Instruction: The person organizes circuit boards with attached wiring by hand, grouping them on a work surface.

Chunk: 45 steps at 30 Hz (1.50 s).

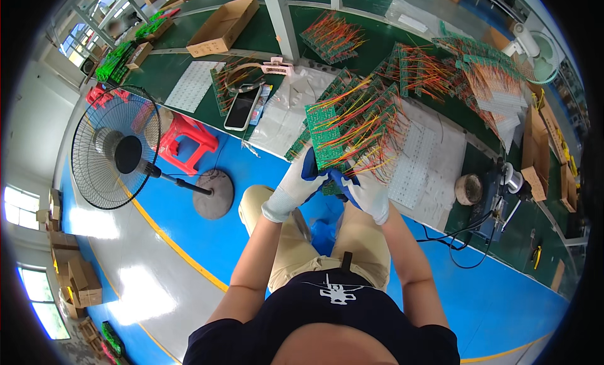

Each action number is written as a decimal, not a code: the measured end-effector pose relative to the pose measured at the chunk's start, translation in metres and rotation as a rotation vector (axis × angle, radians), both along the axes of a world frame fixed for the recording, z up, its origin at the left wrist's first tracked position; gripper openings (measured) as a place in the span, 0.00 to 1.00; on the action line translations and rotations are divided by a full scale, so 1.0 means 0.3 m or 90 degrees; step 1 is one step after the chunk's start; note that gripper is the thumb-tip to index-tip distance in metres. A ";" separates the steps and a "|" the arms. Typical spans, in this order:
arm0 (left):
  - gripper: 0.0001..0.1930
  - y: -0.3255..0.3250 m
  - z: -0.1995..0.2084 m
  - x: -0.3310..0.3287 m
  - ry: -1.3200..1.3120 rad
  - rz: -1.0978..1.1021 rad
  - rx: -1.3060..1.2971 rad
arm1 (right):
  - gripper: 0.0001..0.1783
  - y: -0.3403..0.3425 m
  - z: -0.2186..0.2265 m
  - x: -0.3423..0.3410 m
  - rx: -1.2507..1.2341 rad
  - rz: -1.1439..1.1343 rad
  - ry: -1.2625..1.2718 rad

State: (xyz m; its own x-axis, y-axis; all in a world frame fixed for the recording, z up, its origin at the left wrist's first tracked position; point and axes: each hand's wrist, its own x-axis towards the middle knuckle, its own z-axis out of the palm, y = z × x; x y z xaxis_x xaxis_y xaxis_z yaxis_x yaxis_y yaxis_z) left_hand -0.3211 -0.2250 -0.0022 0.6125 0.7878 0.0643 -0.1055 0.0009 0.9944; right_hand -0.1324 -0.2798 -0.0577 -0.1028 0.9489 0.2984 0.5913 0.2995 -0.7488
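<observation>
My left hand [293,184] and my right hand [370,192] wear white gloves with blue fingers. Both are closed around the near edge of a green circuit board panel [323,133], held at the table's front edge above my lap. Red and yellow wires [353,127] stick out from the panel toward the right. More wired panels lie right behind it, so where the held one ends is hard to see. The gloved fingertips meet close together at its lower edge, and the board hides part of them.
Wired boards [425,72] are piled along the green table. A phone [242,110] and a headband [245,76] lie left, near a white perforated sheet [192,86]. Soldering equipment [494,201] with cables and a round tin [468,190] stand right. A floor fan [129,152] and red stool [187,142] stand left.
</observation>
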 end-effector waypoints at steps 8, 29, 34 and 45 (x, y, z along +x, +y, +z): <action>0.29 -0.005 0.015 -0.012 0.018 -0.017 -0.103 | 0.16 -0.009 0.112 0.000 0.047 0.055 -0.058; 0.30 0.000 0.009 0.044 0.474 0.181 0.310 | 0.14 0.097 0.090 -0.040 -0.009 -0.022 0.153; 0.22 0.069 0.028 0.084 0.473 0.251 0.363 | 0.13 0.162 0.183 -0.071 -0.100 -0.131 0.038; 0.16 0.130 0.052 0.077 0.344 0.249 0.401 | 0.16 0.207 0.165 -0.030 0.007 -0.079 0.150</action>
State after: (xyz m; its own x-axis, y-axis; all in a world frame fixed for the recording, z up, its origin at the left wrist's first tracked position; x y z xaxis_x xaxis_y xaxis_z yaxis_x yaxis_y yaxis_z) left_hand -0.2982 -0.1861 0.0135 0.3806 0.8621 0.3344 0.4952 -0.4954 0.7137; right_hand -0.1415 -0.2177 -0.0082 0.0884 0.9466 0.3101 0.4335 0.2438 -0.8675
